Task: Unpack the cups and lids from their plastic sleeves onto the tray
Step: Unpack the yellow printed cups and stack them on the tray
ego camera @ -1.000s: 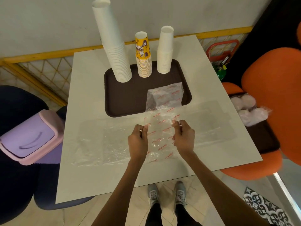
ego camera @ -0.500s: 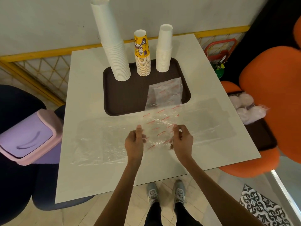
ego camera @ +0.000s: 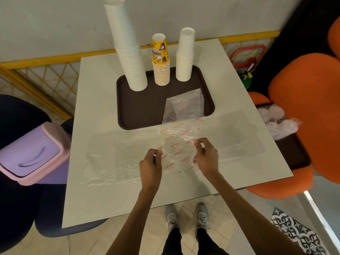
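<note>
Three upside-down cup stacks stand at the back of the dark brown tray: a tall white stack, a shorter yellow printed stack and a short white stack. An empty clear sleeve with red print runs from the tray's front right corner toward me. My left hand pinches its left edge and my right hand pinches its right edge, near the table's front. A sleeve of white lids lies on a second tray on the orange chair at right.
Two flat empty clear sleeves lie across the white table, one at left and one at right. A purple and pink swing-lid bin sits on a dark seat at left. An orange chair stands at right.
Both hands keep hold of the printed sleeve; it has been smoothed and its near end lies flatter on the table than half a second ago. Cups and tray are unmoved.
</note>
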Demonstrator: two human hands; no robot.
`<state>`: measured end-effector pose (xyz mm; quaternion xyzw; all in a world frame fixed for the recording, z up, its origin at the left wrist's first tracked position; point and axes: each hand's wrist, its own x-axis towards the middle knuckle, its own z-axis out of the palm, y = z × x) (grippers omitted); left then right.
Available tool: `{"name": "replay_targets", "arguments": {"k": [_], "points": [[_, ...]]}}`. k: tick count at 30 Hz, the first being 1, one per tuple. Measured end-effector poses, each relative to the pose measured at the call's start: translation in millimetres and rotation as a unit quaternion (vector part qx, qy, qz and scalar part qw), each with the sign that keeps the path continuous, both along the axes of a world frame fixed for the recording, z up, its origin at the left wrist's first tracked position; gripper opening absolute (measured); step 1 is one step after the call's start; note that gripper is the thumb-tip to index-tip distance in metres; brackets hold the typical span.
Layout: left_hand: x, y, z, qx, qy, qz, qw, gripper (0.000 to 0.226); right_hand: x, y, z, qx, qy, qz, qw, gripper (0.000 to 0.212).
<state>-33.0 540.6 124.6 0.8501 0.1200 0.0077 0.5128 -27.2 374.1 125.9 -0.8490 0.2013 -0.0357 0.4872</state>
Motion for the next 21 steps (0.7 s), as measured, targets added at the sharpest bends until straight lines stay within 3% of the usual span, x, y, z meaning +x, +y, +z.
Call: {"name": "replay_targets", "arguments": {"k": [3, 6, 13, 16, 21], "points": [[4, -2, 10, -0.111, 0.033, 0.098, 0.988, 0.018, -6, 6, -3, 0.072, 0.012, -0.022, 0.997, 0.022], [-5, -8, 13, -0.245, 0.098, 0.168, 0.950, 0.030, -9, 15, -8, 0.138, 0.008, -0.063, 0.988, 0.022], [-16, -50, 21, -0.315, 0.149, 0.292, 0.890, 0.030, -8, 60, -1, 0.211, -0.025, -0.126, 0.969, 0.016], [2, -48, 18, -0.296, 0.136, 0.359, 0.875, 0.026, -4, 75, -1, 0.261, -0.018, -0.132, 0.956, 0.016], [8, -29, 2, -0.122, 0.047, 0.337, 0.932, 0.024, 9, 71, -5, 0.315, -0.018, -0.134, 0.939, 0.005]]}}
